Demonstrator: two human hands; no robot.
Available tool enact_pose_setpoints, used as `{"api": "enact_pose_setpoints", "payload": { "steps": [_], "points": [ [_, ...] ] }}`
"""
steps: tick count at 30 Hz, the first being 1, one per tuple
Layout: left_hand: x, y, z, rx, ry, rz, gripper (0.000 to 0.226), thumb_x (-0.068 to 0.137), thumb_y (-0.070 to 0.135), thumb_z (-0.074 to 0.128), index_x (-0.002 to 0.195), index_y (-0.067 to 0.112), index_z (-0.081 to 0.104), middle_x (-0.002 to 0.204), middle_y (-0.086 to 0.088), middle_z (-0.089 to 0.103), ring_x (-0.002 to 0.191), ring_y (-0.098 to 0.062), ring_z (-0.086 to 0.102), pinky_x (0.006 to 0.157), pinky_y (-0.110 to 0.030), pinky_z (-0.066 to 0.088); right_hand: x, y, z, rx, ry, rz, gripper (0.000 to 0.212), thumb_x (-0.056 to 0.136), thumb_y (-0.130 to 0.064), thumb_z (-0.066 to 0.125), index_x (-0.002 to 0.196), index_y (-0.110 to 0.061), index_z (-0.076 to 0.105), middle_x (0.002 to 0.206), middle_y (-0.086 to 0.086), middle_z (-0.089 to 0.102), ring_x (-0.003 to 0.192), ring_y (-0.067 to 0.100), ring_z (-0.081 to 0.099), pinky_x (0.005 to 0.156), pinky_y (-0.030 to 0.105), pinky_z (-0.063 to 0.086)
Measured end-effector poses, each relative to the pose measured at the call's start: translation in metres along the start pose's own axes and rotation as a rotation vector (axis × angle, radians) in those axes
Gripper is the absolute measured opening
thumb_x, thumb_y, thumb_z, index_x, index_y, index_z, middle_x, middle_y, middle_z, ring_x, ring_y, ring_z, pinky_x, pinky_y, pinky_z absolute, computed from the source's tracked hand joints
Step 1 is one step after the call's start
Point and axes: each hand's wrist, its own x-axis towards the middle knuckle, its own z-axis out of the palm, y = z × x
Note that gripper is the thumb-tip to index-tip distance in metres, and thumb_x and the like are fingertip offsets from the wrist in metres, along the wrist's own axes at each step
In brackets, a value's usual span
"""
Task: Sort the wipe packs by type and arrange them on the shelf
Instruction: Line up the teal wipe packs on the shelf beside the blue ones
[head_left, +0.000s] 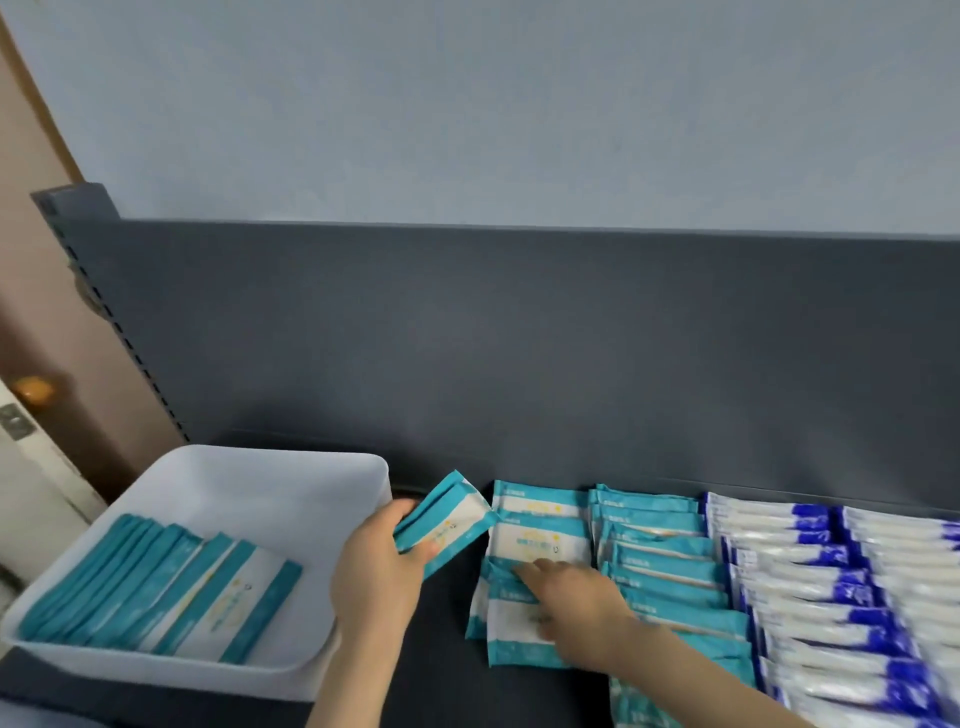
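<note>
The left hand (382, 566) grasps what appear to be two teal packs (441, 519) above the dark shelf (447, 623), between the white bin (291, 457) holding overlapped binned packs (156, 587) and the sorted rows. The right hand (576, 597) lies flat, fingers extended, on the first of two teal columns (540, 525). Two blue-and-white columns (810, 566) adjoin these; pack totals are blurred.

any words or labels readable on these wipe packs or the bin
Nothing reads clearly.
Teal-and-white wipe pack gripped by the left hand: yellow and dark print, too blurred to read.
Rows of teal-and-white packs on the dark grey shelf, under the right hand: small print, too blurred.
Teal-and-white binned packs in the white plastic bin: print too blurred.
Blue-and-white wipe packs: no legible print.
</note>
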Motion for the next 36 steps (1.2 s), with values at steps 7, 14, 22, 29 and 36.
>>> {"api": "enact_pose_setpoints", "payload": {
  "steps": [7,14,22,29,36],
  "points": [
    [-0.003,-0.001,-0.014,0.058,-0.171,0.118,0.038,0.080,0.034,0.074,0.115,0.035,0.058,0.112,0.021,0.063,0.099,-0.004,0.060,0.068,-0.020,0.050,0.047,0.029,-0.021,0.176,0.034,0.154,0.054,0.081,-0.023,0.062,0.132,-0.029,0.046,0.128,0.000,0.056,0.117,0.026,0.054,0.091,0.034,0.046],
    [-0.007,0.009,0.009,0.172,-0.546,0.261,0.047,0.071,0.034,0.079,0.115,0.037,0.061,0.110,0.020,0.062,0.098,-0.001,0.058,0.079,-0.022,0.047,0.064,0.043,-0.030,0.204,-0.015,0.144,0.041,0.077,-0.045,0.069,0.108,-0.021,0.058,0.101,-0.002,0.061,0.099,0.022,0.057,0.071,0.031,0.045],
    [-0.017,0.012,0.060,0.076,-0.400,0.273,0.064,0.069,0.039,0.079,0.126,0.037,0.050,0.119,0.016,0.048,0.112,-0.006,0.047,0.088,-0.025,0.048,0.059,0.052,-0.034,0.293,-0.067,0.114,0.032,0.090,-0.034,0.060,0.118,-0.018,0.060,0.115,0.001,0.061,0.093,0.014,0.049,0.078,0.024,0.036],
    [-0.030,0.000,0.067,-0.114,-0.355,0.121,0.080,0.071,0.033,0.080,0.139,0.032,0.037,0.122,0.015,0.052,0.107,-0.003,0.054,0.087,-0.020,0.047,0.052,0.055,-0.023,0.328,-0.033,0.155,0.039,0.083,-0.025,0.069,0.120,-0.016,0.059,0.116,-0.001,0.060,0.100,0.016,0.053,0.078,0.022,0.037],
    [-0.037,0.009,0.069,-0.054,-0.401,0.184,0.079,0.072,0.035,0.079,0.140,0.034,0.039,0.111,0.013,0.053,0.102,-0.005,0.055,0.086,-0.023,0.050,0.050,0.053,-0.015,0.352,0.022,0.185,0.042,0.083,-0.028,0.069,0.122,-0.019,0.058,0.119,-0.001,0.062,0.109,0.019,0.055,0.083,0.024,0.041]
  ]
}}
